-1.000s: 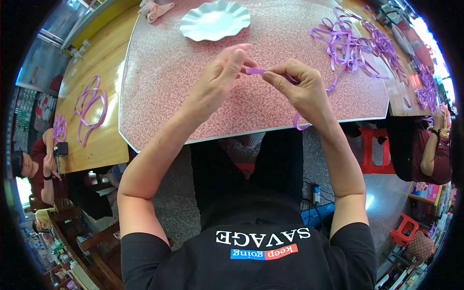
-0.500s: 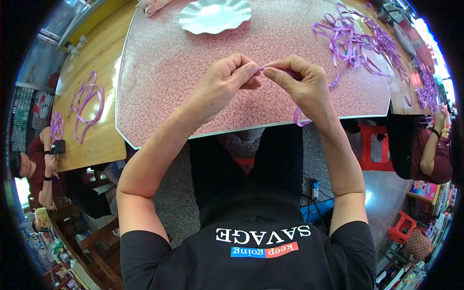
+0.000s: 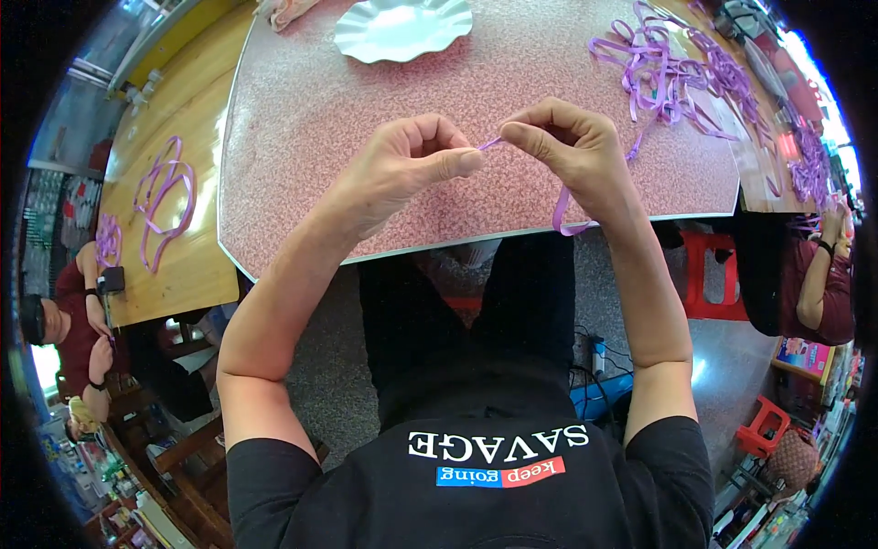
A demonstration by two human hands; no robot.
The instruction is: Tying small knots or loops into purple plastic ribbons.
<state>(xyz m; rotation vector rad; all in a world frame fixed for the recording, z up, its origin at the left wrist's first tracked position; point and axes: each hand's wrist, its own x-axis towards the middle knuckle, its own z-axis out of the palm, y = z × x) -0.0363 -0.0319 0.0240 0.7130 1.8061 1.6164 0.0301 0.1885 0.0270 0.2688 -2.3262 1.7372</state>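
Observation:
Over the pink speckled table (image 3: 329,101) both my hands hold a narrow purple ribbon (image 3: 491,144). A short stretch of it spans the small gap between my fingertips. My right hand (image 3: 581,151) pinches it between thumb and index finger. My left hand (image 3: 412,163) has its fingers curled and its thumb stretched out, with the ribbon's other end at its fingertips; the exact grip there is partly hidden. Below my right wrist, a loop of purple ribbon (image 3: 561,215) hangs near the table's front edge.
A white scalloped plate (image 3: 402,32) stands at the far side. Tangled purple ribbons (image 3: 663,69) heap at the far right. More ribbon (image 3: 166,206) lies on the wooden table (image 3: 206,265) at left. One person (image 3: 78,320) sits left, another (image 3: 819,293) right, near a red stool (image 3: 709,274).
My left hand has shifted slightly left and down, widening the gap between my fingertips, and its thumb has straightened. My right hand stays nearly in place. The person at left has lowered their hands.

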